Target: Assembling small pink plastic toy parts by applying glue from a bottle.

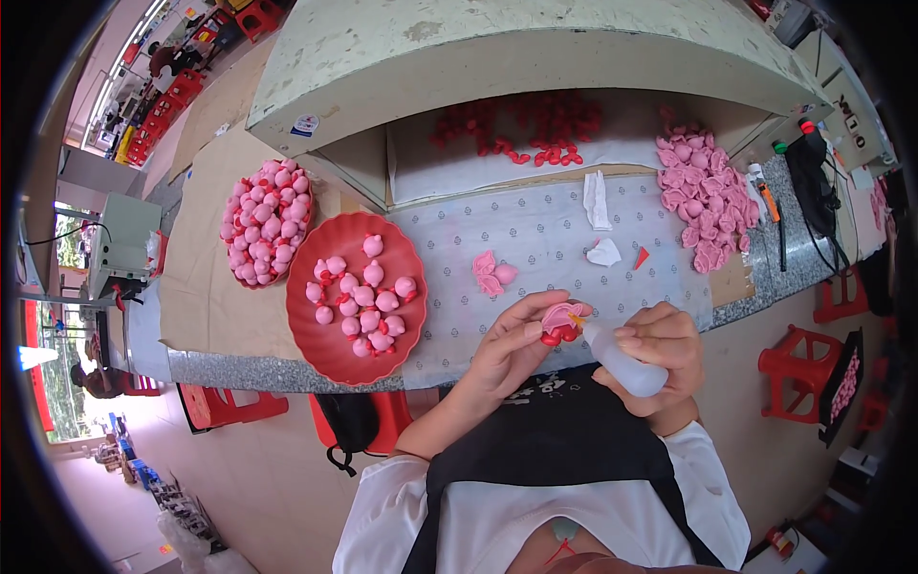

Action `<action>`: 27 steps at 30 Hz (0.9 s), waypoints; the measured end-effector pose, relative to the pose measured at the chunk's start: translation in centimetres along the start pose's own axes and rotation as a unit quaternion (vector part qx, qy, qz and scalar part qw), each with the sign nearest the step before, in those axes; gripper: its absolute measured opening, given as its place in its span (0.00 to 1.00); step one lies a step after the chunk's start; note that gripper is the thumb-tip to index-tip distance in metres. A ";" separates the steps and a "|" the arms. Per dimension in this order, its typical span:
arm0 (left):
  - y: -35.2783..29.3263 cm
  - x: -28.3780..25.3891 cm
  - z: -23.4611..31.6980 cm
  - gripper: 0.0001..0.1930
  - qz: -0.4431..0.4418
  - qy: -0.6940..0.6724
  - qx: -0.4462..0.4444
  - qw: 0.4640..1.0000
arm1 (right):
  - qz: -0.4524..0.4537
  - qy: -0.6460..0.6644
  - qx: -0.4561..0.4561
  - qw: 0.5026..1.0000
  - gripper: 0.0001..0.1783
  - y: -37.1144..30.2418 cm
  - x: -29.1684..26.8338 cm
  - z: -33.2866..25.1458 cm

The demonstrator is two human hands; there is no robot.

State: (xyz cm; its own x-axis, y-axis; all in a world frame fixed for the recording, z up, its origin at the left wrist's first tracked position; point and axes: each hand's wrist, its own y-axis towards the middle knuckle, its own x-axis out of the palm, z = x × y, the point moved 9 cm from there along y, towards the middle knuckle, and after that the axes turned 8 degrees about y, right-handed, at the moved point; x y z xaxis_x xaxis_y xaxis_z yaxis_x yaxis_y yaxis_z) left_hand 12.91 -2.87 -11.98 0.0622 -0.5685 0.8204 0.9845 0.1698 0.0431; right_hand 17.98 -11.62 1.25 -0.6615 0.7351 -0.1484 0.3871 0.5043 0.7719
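Note:
My left hand point(510, 346) pinches a small pink piece with red parts point(562, 319) between thumb and fingers, above the table's front edge. My right hand point(671, 352) is wrapped round a translucent white squeeze bottle point(631, 369). The bottle is tilted, and its orange-yellow tip meets or nearly meets the pink piece; I cannot tell which. Beyond my left hand, a pink frilled piece with a round ball point(503, 274) lies on the patterned sheet point(449, 330). A red scalloped tray point(304, 330) to the left bears several pink balls with red parts.
A heaped container of pink balls point(268, 222) stands behind the tray. Pink frilled pieces point(706, 196) are piled at right, near an orange-handled tool point(768, 201). Red pieces point(559, 124) lie inside the pale metal box point(535, 48). White paper scraps point(596, 201) lie mid-table.

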 end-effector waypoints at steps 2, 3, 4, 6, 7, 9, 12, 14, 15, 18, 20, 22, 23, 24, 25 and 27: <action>0.0 -0.1 0.1 0.20 0.001 -0.004 0.002 1.000 | 0.000 -0.003 0.001 1.000 0.24 0.0 0.0 0.0; -0.1 -0.1 0.0 0.20 0.002 -0.004 0.002 1.000 | 0.000 -0.005 0.003 1.000 0.24 0.0 0.0 0.1; 0.0 -0.2 0.0 0.20 -0.001 -0.014 0.004 1.000 | 0.000 -0.006 0.003 1.000 0.24 0.0 -0.1 0.1; 0.0 -0.4 0.0 0.20 -0.003 -0.024 0.005 1.000 | -0.003 -0.007 0.005 1.000 0.24 0.0 -0.2 0.1; 0.0 -0.4 -0.1 0.20 -0.005 -0.040 0.002 0.999 | -0.003 -0.007 0.005 1.000 0.24 0.0 -0.2 0.1; -0.1 -0.4 -0.2 0.20 -0.007 -0.057 -0.002 0.998 | -0.002 -0.007 0.004 1.000 0.24 0.1 -0.2 0.1; 0.0 -0.4 -0.4 0.20 -0.006 -0.064 -0.009 0.998 | 0.004 0.002 0.008 1.000 0.24 0.0 -0.4 0.1; -0.1 -0.3 -0.4 0.20 -0.018 -0.041 -0.009 0.999 | -0.002 0.004 0.005 1.000 0.24 0.1 -0.2 0.1; -0.1 -0.3 -0.4 0.20 -0.017 -0.041 -0.009 0.999 | -0.008 0.006 0.001 1.000 0.24 0.2 -0.1 0.1; -0.1 -0.7 -0.7 0.21 0.015 -0.025 -0.027 0.999 | -0.009 0.002 0.001 1.000 0.24 0.1 -0.1 0.1; -0.1 -0.4 -0.4 0.20 -0.011 -0.045 -0.010 0.999 | -0.006 0.005 0.003 1.000 0.24 0.1 -0.2 0.1; 0.0 -0.4 -0.3 0.20 -0.010 -0.048 -0.004 0.999 | -0.002 0.006 0.005 1.000 0.24 0.0 -0.4 0.1; 0.0 -0.4 -0.2 0.20 -0.009 -0.051 0.002 0.999 | -0.002 0.003 0.004 1.000 0.24 0.0 -0.4 0.0; 0.0 -0.3 -0.2 0.20 -0.010 -0.052 0.001 0.999 | -0.002 0.000 0.003 1.000 0.24 0.0 -0.4 0.0; 0.0 -0.3 -0.2 0.20 -0.009 -0.054 0.000 0.999 | -0.003 0.000 0.004 1.000 0.24 0.0 -0.4 0.0; -0.1 -0.4 -0.2 0.20 -0.009 -0.056 -0.002 0.998 | -0.007 -0.006 0.003 1.000 0.24 0.0 -0.3 0.0</action>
State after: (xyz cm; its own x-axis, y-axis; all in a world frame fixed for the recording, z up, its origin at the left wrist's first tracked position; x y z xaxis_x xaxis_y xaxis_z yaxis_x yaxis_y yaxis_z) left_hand 12.82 -2.81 -12.40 0.0263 -0.4773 0.8783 0.9861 0.1566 0.0556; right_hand 18.21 -11.86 1.30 -0.6592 0.7332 -0.1670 0.3814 0.5174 0.7661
